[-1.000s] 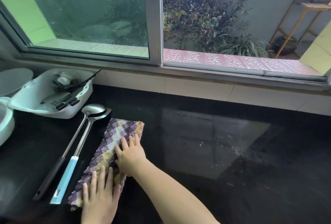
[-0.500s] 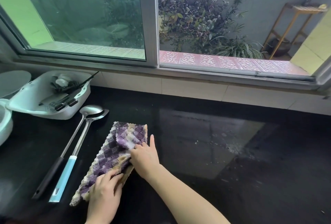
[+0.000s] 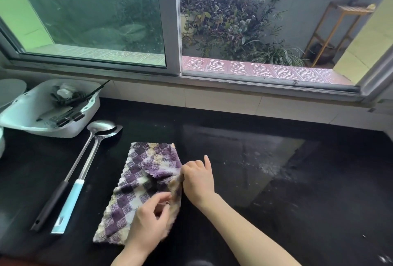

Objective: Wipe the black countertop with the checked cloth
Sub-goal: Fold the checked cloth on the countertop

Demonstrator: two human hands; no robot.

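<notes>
Head view, purple-and-cream checked cloth (image 3: 136,183) rumpled on black countertop (image 3: 276,212), both hands' grip pinching its right edge

Both forearms are bare, with no sleeves visible.

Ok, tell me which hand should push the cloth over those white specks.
Right. The right hand pinches the checked cloth's right edge, the side facing the white specks on the black countertop. The left hand sits at the near end, so it would probably cross the right arm.
</notes>
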